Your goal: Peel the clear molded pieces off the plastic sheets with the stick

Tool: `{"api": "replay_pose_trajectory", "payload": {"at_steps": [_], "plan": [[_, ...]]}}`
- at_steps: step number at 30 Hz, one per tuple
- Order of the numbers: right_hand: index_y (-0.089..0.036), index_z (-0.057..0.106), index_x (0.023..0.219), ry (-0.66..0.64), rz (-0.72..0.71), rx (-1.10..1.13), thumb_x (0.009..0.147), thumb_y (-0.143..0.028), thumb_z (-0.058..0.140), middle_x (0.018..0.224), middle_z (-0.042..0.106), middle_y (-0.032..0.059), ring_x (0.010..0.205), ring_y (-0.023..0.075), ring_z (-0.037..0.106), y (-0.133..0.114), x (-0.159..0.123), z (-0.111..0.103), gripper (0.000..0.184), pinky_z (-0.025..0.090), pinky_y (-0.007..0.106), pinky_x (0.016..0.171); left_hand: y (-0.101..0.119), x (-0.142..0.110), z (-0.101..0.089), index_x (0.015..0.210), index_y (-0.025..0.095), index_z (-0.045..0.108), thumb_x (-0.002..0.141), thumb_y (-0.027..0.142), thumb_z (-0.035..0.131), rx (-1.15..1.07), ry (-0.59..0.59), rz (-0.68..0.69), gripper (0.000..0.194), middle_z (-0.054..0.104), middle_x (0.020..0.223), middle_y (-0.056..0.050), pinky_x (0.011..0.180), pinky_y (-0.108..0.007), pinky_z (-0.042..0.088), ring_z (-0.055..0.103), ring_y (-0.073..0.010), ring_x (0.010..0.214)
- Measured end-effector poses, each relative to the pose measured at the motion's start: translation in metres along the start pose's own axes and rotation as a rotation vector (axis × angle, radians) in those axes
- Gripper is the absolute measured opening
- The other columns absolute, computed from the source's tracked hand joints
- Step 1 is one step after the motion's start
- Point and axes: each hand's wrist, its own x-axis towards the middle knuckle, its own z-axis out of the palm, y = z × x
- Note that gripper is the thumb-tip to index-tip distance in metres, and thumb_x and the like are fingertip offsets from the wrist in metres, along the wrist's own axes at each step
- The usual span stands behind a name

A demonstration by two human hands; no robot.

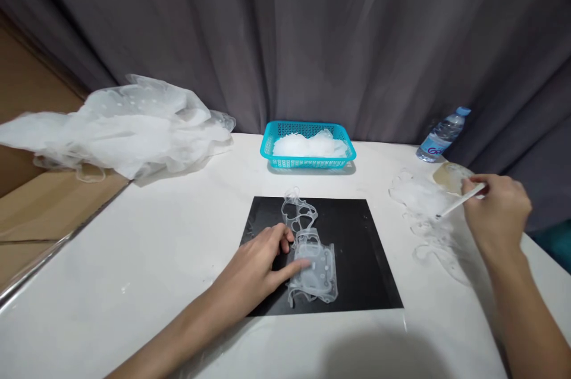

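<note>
My left hand (263, 260) lies over the left part of a black mat (357, 254). Its thumb is stretched across a translucent, rubbery-looking flat piece (319, 275) with small raised shapes, and its other fingers are bent, apart from the thumb. A thin, lacy strip of the same clear material (307, 212) trails from the top of that piece. At the right, my right hand (497, 206) is closed around a slim white stick-like tool (461, 199) with a small dark tip. The tool points down-left over a heap of clear, stringy scraps (419, 194).
A turquoise basket (307, 162) with whitish translucent pieces stands at the back. Behind the right hand are a water bottle (439, 138) and a beige round object (448, 177), partly hidden. Translucent plastic bags (138, 135) lie at the left by cardboard (53, 206). A grey curtain (312, 40) hangs behind.
</note>
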Motion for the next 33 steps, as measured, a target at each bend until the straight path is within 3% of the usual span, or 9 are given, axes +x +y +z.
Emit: {"api": "replay_pose_trajectory", "payload": {"at_steps": [4,8,10,14,18,21,24,28,33], "plan": [[-0.015,0.074,0.076,-0.059,-0.012,-0.017,0.097,-0.055,0.062,0.062,0.060,0.0098,0.058,0.0227,0.052,-0.005,-0.009,0.007,0.047,0.035,0.039,0.058,-0.004,0.000,0.009,0.100,0.023,0.058,0.098,0.061,0.063,0.039,0.054,0.030,0.039,0.063,0.099,-0.004,0.082,-0.038,0.045,0.061,-0.0283,0.095],[-0.008,0.077,0.097,-0.110,-0.081,-0.005,0.109,-0.042,0.047,0.082,0.069,0.0182,0.076,0.0290,0.059,-0.058,-0.013,-0.003,0.046,0.044,0.044,0.072,0.001,-0.001,0.012,0.099,0.024,0.056,0.105,0.051,0.055,-0.013,0.041,0.044,0.028,0.061,0.100,-0.004,0.086,-0.039,0.043,0.057,-0.0280,0.098],[-0.012,0.078,0.096,-0.162,-0.152,0.038,0.110,-0.037,0.044,0.081,0.068,0.0138,0.080,0.0280,0.058,-0.093,-0.020,-0.010,0.044,0.047,0.045,0.078,0.007,-0.002,0.011,0.099,0.024,0.055,0.109,0.046,0.047,-0.074,0.015,0.035,0.025,0.060,0.101,-0.003,0.088,-0.038,0.042,0.055,-0.0268,0.099],[-0.015,0.076,0.113,-0.400,-0.313,0.416,0.110,-0.029,0.044,0.112,0.063,0.0155,0.105,0.0298,0.057,-0.157,-0.048,-0.022,0.035,0.056,0.050,0.090,0.022,-0.003,0.006,0.101,0.025,0.052,0.113,0.046,0.036,-0.260,-0.047,0.004,0.029,0.055,0.102,-0.001,0.095,-0.036,0.041,0.052,-0.0240,0.101],[-0.019,0.064,0.129,-0.864,-0.408,0.795,0.112,-0.027,0.044,0.124,0.060,0.0097,0.115,0.0228,0.058,-0.190,-0.068,-0.035,0.027,0.057,0.041,0.100,0.028,0.000,0.005,0.104,0.026,0.047,0.112,0.055,0.035,-0.487,-0.071,-0.077,0.032,0.046,0.092,0.003,0.080,-0.029,0.041,0.047,-0.0191,0.086],[-0.022,0.063,0.113,-1.086,-0.335,0.899,0.111,-0.033,0.050,0.115,0.062,0.0048,0.108,0.0211,0.058,-0.196,-0.068,-0.044,0.017,0.055,0.040,0.098,0.026,0.001,0.009,0.103,0.027,0.045,0.111,0.059,0.035,-0.561,-0.038,-0.119,0.034,0.041,0.086,0.005,0.073,-0.027,0.039,0.042,-0.0167,0.077],[-0.023,0.059,0.099,-1.164,-0.165,0.995,0.110,-0.038,0.053,0.102,0.061,0.0011,0.098,0.0188,0.058,-0.197,-0.064,-0.050,0.020,0.052,0.035,0.090,0.025,0.002,0.014,0.105,0.028,0.043,0.107,0.064,0.042,-0.657,0.001,-0.166,0.036,0.040,0.082,0.006,0.069,-0.025,0.040,0.041,-0.0155,0.073],[-0.022,0.055,0.096,-1.275,0.134,1.222,0.108,-0.048,0.053,0.082,0.055,-0.0039,0.073,0.0134,0.055,-0.197,-0.062,-0.049,0.029,0.045,0.026,0.069,0.027,0.003,0.019,0.109,0.031,0.039,0.100,0.072,0.049,-0.969,-0.101,-0.244,0.043,0.046,0.078,0.007,0.057,-0.023,0.045,0.050,-0.0142,0.063],[-0.019,0.061,0.099,-1.211,0.308,1.348,0.104,-0.051,0.058,0.075,0.056,-0.0039,0.068,0.0134,0.056,-0.193,-0.060,-0.039,0.033,0.042,0.025,0.064,0.026,0.008,0.015,0.102,0.028,0.045,0.097,0.070,0.057,-0.912,-0.136,-0.266,0.044,0.041,0.071,0.010,0.041,-0.014,0.024,0.030,-0.0067,0.047]]}}
